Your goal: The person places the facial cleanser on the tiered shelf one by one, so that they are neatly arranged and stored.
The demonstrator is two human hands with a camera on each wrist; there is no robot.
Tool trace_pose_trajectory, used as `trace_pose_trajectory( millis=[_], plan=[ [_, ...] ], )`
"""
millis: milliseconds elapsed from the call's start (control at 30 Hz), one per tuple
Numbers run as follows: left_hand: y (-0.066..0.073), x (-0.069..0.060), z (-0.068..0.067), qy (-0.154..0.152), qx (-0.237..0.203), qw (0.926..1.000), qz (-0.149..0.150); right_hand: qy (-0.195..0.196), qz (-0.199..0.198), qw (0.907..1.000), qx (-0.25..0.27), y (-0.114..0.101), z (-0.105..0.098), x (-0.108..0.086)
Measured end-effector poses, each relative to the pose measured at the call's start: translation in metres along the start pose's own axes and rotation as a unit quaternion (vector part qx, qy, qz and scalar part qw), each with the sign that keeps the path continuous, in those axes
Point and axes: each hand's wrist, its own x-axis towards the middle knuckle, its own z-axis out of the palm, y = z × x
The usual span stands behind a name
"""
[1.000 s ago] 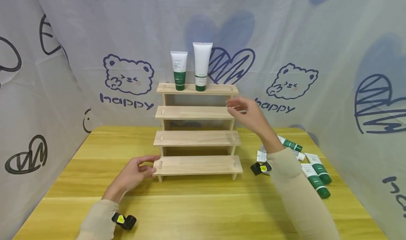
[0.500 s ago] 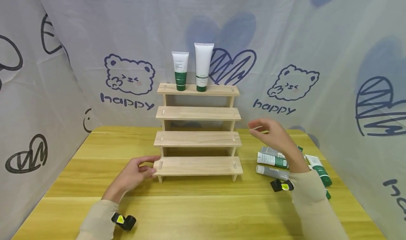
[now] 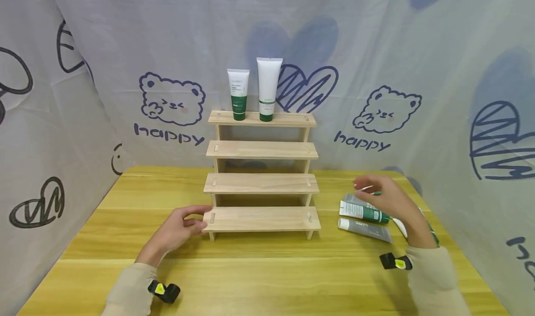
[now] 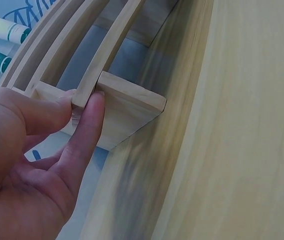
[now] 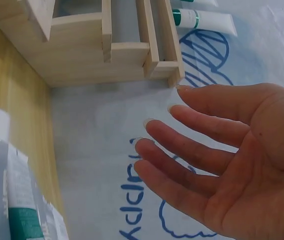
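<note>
A four-step wooden display shelf [image 3: 261, 183] stands on the table. My left hand [image 3: 177, 230] pinches the left end of its lowest board [image 4: 89, 82] between thumb and finger. On the top step a white-and-green tube [image 3: 238, 93] and a taller white tube [image 3: 267, 86] stand upright on their caps. Above the tubes lying at the right hovers my right hand [image 3: 386, 197], its fingers loosely bent and holding nothing. Beneath and beside it lie a green-and-white tube [image 3: 363, 212] and a grey tube [image 3: 365, 230]. Other tubes there are partly hidden by the hand and forearm.
A printed cloth [image 3: 167, 37] with bears and hearts hangs behind the wooden table [image 3: 267, 279] and along both sides. Each wrist wears a small black camera, such as the left one [image 3: 167, 292]. The shelf's lower steps are bare boards.
My right hand has moved from beside the shelf's second step, right and down, to above the lying tubes. The left hand has stayed at the lowest board.
</note>
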Motion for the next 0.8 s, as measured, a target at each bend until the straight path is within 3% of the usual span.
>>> trace_pose_trajectory(
  millis=[367,800],
  plan=[
    [-0.001,0.0,0.001,-0.002,-0.008,1.0,0.004,0.007,0.039,0.999,-0.021,0.026,0.001,-0.015],
    [-0.001,-0.001,0.001,0.003,-0.004,1.0,-0.006,-0.002,0.048,0.9983,-0.032,0.068,0.015,-0.012]
  ],
)
